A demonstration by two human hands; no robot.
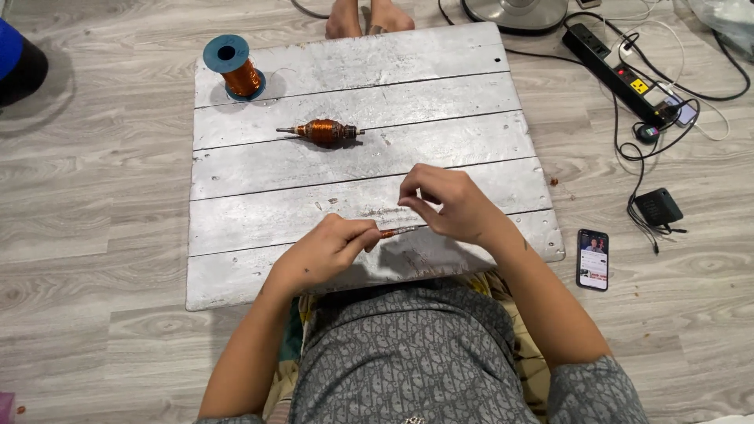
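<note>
One silver-painted plank board [440, 94] lies on the floor, made of five planks side by side. On it stands one spool of copper wire [236, 69] with blue end discs, and one wound motor armature [322, 131] lies near the middle. Two hands are over the board: one left hand [326, 253] and one right hand [452, 204], with one thin copper-tipped rod [397, 232] between them. Two bare feet [367, 17] of another person show at the far edge. On the floor to the right are one black power strip [616, 72], one small black adapter [657, 207] and one phone [593, 259] with a lit screen. One fan base [518, 12] sits at the top.
</note>
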